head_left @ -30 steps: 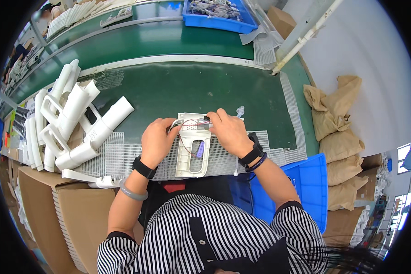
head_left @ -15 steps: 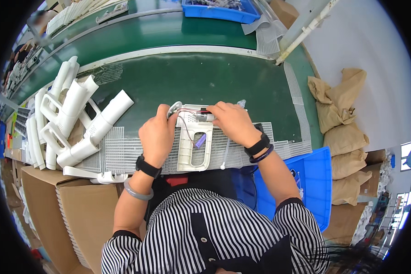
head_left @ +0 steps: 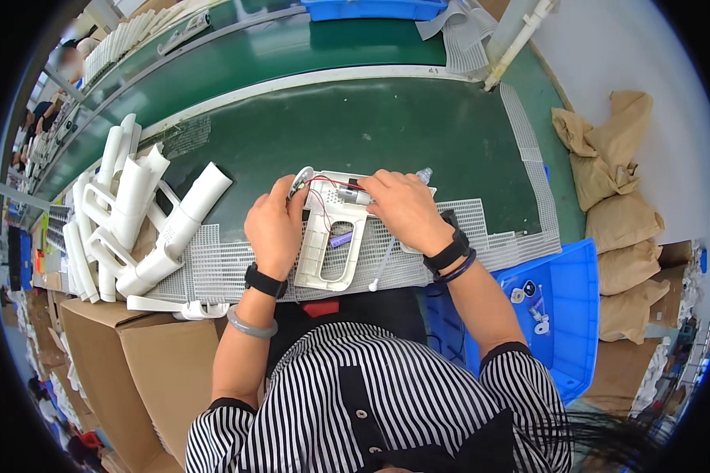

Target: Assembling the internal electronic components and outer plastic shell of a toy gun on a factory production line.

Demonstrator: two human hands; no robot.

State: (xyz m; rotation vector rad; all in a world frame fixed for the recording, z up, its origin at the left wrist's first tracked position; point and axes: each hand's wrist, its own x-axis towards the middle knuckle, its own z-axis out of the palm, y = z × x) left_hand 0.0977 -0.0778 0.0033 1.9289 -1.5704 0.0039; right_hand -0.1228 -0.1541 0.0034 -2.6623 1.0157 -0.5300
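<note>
My left hand (head_left: 274, 224) pinches a small round whitish disc (head_left: 300, 182) that stands on edge at the upper left of a white plastic handle shell (head_left: 311, 264). The shell lies with its hollow side up on a mesh mat. Closed over a small silver motor (head_left: 353, 196) in the shell's upper part is my right hand (head_left: 405, 206); its fingertips partly hide the motor's right end. Red and dark wires (head_left: 323, 180) link disc and motor. A purple cylinder (head_left: 341, 240) on a dark wire rests by the grip opening. Beside the shell lies a thin white rod (head_left: 382, 266).
Several white tubular housings with handles (head_left: 138, 189) are piled at left, above an open cardboard box (head_left: 95, 339). A blue bin (head_left: 580, 315) with small parts stands at lower right. Brown paper sacks (head_left: 619, 221) line the right side. A blue tray (head_left: 375, 9) sits at the back.
The shell now sits slightly more tilted, and the purple cylinder has turned nearer to level. Both hands keep their hold. The whole view has shifted a little.
</note>
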